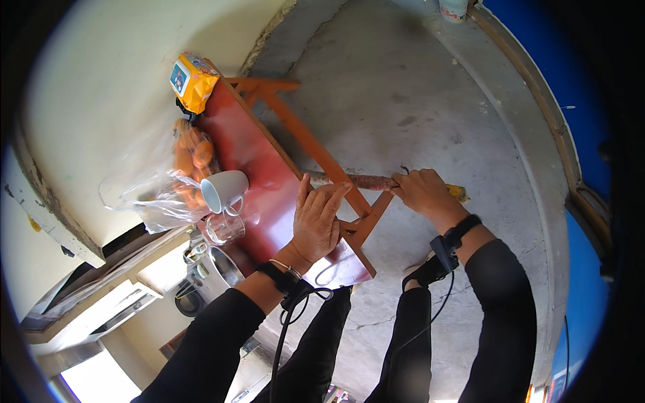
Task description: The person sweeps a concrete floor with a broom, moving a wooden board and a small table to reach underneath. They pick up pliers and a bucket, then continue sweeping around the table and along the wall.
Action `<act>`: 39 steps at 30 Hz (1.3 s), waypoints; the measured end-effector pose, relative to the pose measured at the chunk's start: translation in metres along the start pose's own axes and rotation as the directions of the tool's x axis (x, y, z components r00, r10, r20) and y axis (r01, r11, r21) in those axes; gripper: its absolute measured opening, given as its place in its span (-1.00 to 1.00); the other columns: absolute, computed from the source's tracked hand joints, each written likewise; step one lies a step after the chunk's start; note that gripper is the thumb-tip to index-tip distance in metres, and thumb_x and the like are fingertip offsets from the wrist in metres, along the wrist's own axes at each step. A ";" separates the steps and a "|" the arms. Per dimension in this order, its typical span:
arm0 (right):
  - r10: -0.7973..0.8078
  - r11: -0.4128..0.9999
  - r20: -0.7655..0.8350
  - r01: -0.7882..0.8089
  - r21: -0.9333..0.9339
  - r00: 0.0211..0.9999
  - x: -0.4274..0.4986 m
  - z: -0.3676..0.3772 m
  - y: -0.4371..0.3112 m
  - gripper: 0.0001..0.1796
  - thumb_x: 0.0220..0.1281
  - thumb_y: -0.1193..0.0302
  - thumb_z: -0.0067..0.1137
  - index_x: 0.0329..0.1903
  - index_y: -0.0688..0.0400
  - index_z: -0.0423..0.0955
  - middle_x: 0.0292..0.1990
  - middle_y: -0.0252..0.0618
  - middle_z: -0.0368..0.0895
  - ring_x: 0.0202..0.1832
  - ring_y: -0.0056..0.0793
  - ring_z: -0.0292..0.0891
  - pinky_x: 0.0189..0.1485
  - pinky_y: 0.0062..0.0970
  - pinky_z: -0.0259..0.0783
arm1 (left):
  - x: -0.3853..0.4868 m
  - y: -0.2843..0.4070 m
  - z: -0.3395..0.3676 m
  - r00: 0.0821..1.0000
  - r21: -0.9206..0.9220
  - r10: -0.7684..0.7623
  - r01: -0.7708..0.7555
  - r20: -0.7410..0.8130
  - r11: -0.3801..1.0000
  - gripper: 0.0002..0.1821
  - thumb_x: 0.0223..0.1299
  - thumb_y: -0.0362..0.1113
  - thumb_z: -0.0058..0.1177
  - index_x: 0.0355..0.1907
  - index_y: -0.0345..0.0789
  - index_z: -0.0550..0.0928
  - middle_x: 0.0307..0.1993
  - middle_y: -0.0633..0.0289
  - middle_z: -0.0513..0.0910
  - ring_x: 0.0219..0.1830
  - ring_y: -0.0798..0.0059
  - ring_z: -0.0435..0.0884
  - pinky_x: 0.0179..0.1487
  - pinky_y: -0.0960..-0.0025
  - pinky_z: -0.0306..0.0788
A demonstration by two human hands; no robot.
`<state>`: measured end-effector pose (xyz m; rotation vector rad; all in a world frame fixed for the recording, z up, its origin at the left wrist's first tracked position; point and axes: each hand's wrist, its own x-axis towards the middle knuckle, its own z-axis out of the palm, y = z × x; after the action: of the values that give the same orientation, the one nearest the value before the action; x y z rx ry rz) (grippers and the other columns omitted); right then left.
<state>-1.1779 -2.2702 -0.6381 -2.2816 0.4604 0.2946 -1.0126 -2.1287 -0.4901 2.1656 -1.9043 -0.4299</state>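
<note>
My right hand (423,194) is closed around a long, mottled reddish-brown rod (370,182). The rod lies level above the floor and turns greyish toward its left end. Past my right hand, a yellow piece (457,193) shows; whether it belongs to the rod is not clear. My left hand (318,219) is raised over the edge of a red-topped wooden table (262,171), its fingers spread and nothing held in them. Its fingertips are near the rod's grey end, and I cannot tell if they touch.
A white mug (221,191) lies tilted beside a clear glass cup (225,229) on the table. Behind them are oranges (202,153) in a plastic bag (161,196) and a yellow wipes pack (194,83). A metal pot (224,264) stands left. Black cables (282,347) hang from both wrists.
</note>
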 end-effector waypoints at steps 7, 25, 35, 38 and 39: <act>0.447 0.865 0.007 -0.434 0.252 0.895 -0.097 -0.004 -0.008 -0.68 0.33 0.05 0.04 -0.23 0.02 0.56 -0.40 0.01 0.66 -0.29 0.09 0.60 -0.22 -0.03 0.49 | -0.003 0.000 0.000 0.999 0.013 -0.029 0.028 0.025 1.000 -0.32 -0.07 -0.53 0.01 0.27 -0.30 0.43 0.00 0.19 0.56 0.08 0.26 0.53 0.53 -0.09 -0.08; 0.424 0.905 -0.266 -0.414 0.096 0.866 -0.124 -0.074 -0.032 -0.59 0.40 0.13 0.04 0.10 0.12 0.54 -0.47 0.07 0.62 -0.40 0.06 0.61 -0.36 -0.11 0.50 | -0.003 -0.002 -0.004 0.992 0.024 -0.050 0.047 0.118 0.999 -0.45 0.10 -0.37 0.09 0.23 -0.24 0.46 0.00 0.27 0.57 0.09 0.38 0.53 0.54 0.04 -0.05; 0.467 0.884 -0.091 -0.465 0.041 0.880 -0.181 -0.138 -0.069 -0.57 0.33 0.22 0.17 0.19 0.09 0.51 -0.50 0.04 0.57 -0.45 0.06 0.58 -0.39 -0.13 0.47 | -0.007 -0.004 0.009 0.988 0.078 -0.066 0.055 0.141 0.995 -0.48 0.15 -0.36 0.04 0.24 -0.25 0.47 -0.01 0.27 0.57 0.07 0.41 0.53 0.55 0.05 -0.09; 0.303 0.928 -0.200 -0.336 -0.158 0.932 -0.111 -0.160 -0.028 -0.63 0.38 0.16 0.07 0.09 0.09 0.52 -0.44 0.08 0.61 -0.36 0.07 0.61 -0.29 -0.09 0.50 | -0.007 -0.004 0.012 0.983 0.084 -0.068 0.054 0.173 0.995 -0.49 0.17 -0.36 0.03 0.24 -0.26 0.47 0.00 0.26 0.57 0.07 0.41 0.53 0.54 0.05 -0.07; 0.288 0.928 -0.233 -0.331 -0.173 0.929 -0.102 -0.163 -0.020 -0.63 0.39 0.16 0.05 0.09 0.09 0.52 -0.44 0.09 0.62 -0.34 0.07 0.61 -0.28 -0.10 0.50 | -0.006 -0.005 0.012 0.974 0.093 -0.071 0.052 0.217 0.994 -0.49 0.18 -0.36 0.03 0.24 -0.26 0.46 0.01 0.26 0.57 0.07 0.41 0.53 0.54 0.05 -0.06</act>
<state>-1.2512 -2.3535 -0.4796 -2.4523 0.9441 0.2777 -1.0128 -2.1215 -0.5026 2.3236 -2.0066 -0.6345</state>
